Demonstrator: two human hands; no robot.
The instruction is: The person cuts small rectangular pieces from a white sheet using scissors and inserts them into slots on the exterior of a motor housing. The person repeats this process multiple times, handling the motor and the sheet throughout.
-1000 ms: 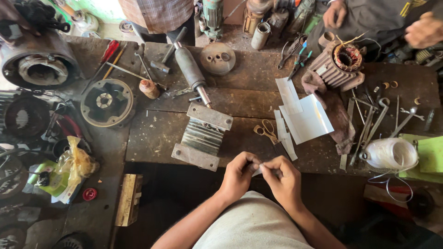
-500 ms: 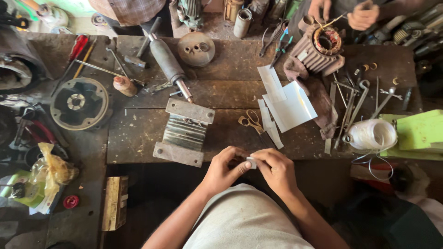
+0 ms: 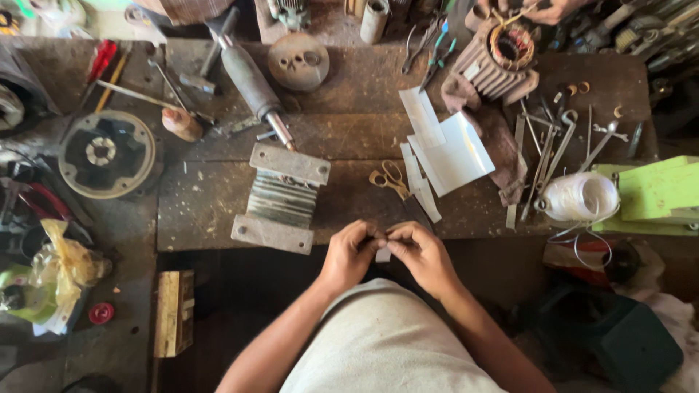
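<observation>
Pinching a small white strip [image 3: 383,253] between both hands, I keep my left hand [image 3: 351,255] and right hand [image 3: 421,253] pressed together, each grip clenched on that strip, fingertips meeting over it. It hangs just past the near edge of the desk [image 3: 218,211], above my lap, with dark open room below and to either side of my forearms. Just beyond my knuckles a bare patch of wood lies between the metal block with ribbed sides [image 3: 280,198] on my left and the white paper sheets [image 3: 445,149] on my right. Yellow-handled scissors [image 3: 389,178] lie in that gap, near but apart from my fingers. A white spool of cord [image 3: 580,196] sits near the right edge, beside flat wrenches [image 3: 557,149]. At the far edge, another person's hand [image 3: 550,10] is over a motor stator [image 3: 502,62]. Compared with half a second ago, my hands have stayed joined on the strip at the same spot by the desk edge; the view has shifted only slightly, and the things on the desk have not moved
</observation>
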